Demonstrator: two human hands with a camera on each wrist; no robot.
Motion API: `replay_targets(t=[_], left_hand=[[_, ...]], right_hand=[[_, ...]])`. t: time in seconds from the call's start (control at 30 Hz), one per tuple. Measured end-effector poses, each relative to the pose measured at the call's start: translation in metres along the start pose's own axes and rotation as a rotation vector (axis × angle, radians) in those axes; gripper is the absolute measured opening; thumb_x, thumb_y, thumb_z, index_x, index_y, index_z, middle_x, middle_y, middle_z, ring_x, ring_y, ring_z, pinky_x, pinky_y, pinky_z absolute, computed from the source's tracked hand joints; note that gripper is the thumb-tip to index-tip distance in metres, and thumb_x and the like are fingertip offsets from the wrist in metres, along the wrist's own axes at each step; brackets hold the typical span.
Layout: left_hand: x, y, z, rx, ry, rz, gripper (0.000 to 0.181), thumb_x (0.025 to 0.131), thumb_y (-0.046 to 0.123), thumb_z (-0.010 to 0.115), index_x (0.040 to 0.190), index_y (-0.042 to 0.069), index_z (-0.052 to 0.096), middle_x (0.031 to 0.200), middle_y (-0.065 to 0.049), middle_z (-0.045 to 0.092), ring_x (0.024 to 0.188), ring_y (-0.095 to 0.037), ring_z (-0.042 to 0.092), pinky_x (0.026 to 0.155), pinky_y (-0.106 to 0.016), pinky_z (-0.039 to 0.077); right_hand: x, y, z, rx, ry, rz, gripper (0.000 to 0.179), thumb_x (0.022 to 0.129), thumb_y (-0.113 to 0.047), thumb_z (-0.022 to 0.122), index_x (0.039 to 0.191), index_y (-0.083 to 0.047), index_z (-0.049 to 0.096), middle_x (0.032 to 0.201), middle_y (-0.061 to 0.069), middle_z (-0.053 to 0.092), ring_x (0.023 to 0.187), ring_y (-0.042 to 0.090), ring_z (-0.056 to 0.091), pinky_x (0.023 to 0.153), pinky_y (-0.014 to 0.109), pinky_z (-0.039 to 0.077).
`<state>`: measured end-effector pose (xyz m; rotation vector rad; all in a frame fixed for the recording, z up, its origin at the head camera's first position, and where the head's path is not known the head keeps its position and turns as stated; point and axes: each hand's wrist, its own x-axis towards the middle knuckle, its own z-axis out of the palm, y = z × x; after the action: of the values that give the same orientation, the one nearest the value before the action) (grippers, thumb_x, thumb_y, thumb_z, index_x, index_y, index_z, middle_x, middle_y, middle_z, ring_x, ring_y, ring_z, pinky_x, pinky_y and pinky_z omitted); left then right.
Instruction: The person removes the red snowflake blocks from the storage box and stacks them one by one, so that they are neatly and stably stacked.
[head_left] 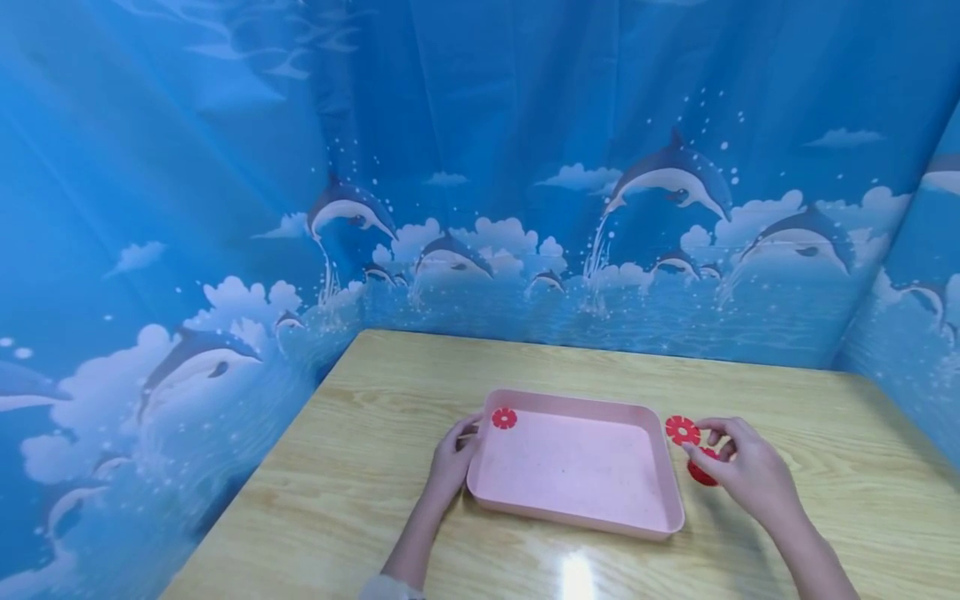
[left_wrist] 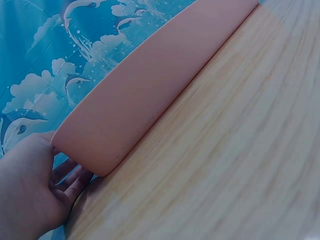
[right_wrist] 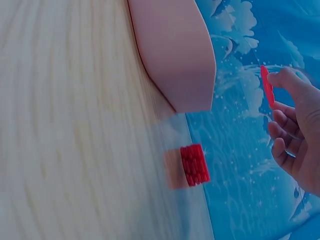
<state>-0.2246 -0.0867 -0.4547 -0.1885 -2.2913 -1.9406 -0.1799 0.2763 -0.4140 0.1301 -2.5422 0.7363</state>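
Observation:
A pink rectangular tray (head_left: 570,467) lies on the table, with one red notched disc (head_left: 504,418) inside at its far left corner. My left hand (head_left: 453,457) rests against the tray's left side; in the left wrist view the hand (left_wrist: 35,185) touches the tray's corner, some fingers hidden behind it. Right of the tray, my right hand (head_left: 750,471) pinches a second red notched disc (head_left: 681,430) between thumb and index finger, held up off the table. Below it stands a stack of red discs (right_wrist: 195,165), partly hidden by the hand in the head view.
The wooden table (head_left: 360,467) extends on all sides of the tray. Behind it and along both sides hangs a blue curtain (head_left: 480,167) printed with dolphins and clouds.

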Motion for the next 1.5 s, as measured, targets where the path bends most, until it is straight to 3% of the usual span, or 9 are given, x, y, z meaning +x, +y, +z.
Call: replay_targets(t=[0.3,0.53,0.67,1.33,1.5], left_hand=[[0.001,-0.001,0.000,0.010,0.004,0.004,0.032,0.090,0.000,0.052,0.121,-0.008,0.053,0.109,-0.028,0.054,0.098,-0.039,0.055,0.084,-0.046,0.047],[0.012,-0.031,0.001,0.007,0.007,-0.009,0.033,0.090,0.005,0.055,0.123,0.000,0.055,0.110,-0.022,0.057,0.099,-0.035,0.055,0.084,-0.043,0.048],[0.014,-0.037,0.002,0.019,0.011,-0.001,0.034,0.089,0.006,0.055,0.123,0.002,0.055,0.110,-0.019,0.057,0.099,-0.033,0.056,0.085,-0.041,0.048],[0.015,-0.037,0.002,0.026,0.015,-0.015,0.035,0.089,0.004,0.054,0.124,0.002,0.055,0.111,-0.018,0.057,0.099,-0.032,0.056,0.085,-0.040,0.048],[0.009,-0.020,0.000,0.008,0.003,-0.014,0.034,0.089,0.001,0.053,0.123,-0.003,0.054,0.110,-0.023,0.056,0.099,-0.036,0.055,0.085,-0.044,0.048]], right_hand=[[-0.007,0.024,-0.008,-0.004,0.033,0.038,0.034,0.075,-0.021,0.075,0.101,-0.003,0.062,0.080,0.000,0.050,0.061,0.003,0.045,0.044,0.025,0.036],[-0.011,0.034,-0.009,-0.021,0.010,0.065,0.039,0.077,-0.025,0.073,0.103,0.001,0.061,0.083,0.002,0.051,0.062,0.003,0.044,0.045,0.024,0.037],[-0.012,0.039,-0.008,-0.019,0.014,0.063,0.038,0.077,-0.025,0.074,0.102,0.000,0.061,0.083,0.000,0.051,0.062,0.000,0.044,0.046,0.024,0.037],[-0.023,0.063,0.015,-0.039,-0.026,0.119,0.038,0.079,-0.027,0.072,0.102,0.001,0.061,0.081,0.001,0.052,0.062,0.004,0.045,0.047,0.025,0.037],[-0.023,0.066,0.017,-0.038,-0.013,0.111,0.037,0.078,-0.026,0.072,0.101,0.001,0.061,0.080,0.000,0.052,0.062,0.003,0.045,0.047,0.024,0.038]])
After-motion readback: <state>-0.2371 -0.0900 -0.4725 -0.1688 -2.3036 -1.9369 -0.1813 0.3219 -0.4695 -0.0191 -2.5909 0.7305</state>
